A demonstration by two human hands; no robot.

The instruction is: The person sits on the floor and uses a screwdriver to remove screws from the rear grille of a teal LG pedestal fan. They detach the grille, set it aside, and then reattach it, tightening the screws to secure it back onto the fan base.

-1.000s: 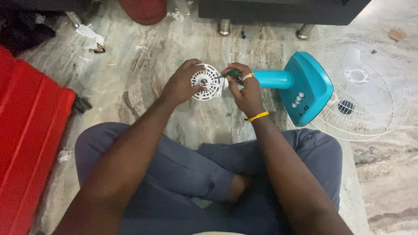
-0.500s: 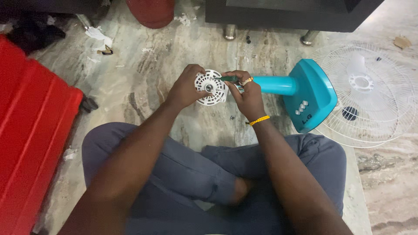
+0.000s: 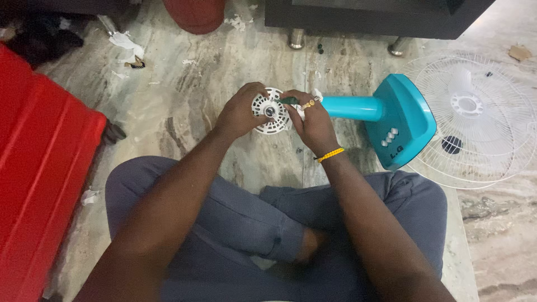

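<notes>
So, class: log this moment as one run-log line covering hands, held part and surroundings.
left hand: grips white round fan part | right hand: grips same part | teal fan stand: lying on floor | white fan guard: beside stand

White slotted motor cover (image 3: 270,111), teal fan stand (image 3: 391,118), white wire grille (image 3: 475,114), red case (image 3: 39,184), grey veined marble floor (image 3: 184,84)

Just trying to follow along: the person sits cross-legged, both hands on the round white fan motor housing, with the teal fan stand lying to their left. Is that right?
Not quite. The head view shows the teal fan stand lying to the person's right, not left. The rest holds: they sit cross-legged with left hand and right hand on the round white fan motor housing.
</notes>
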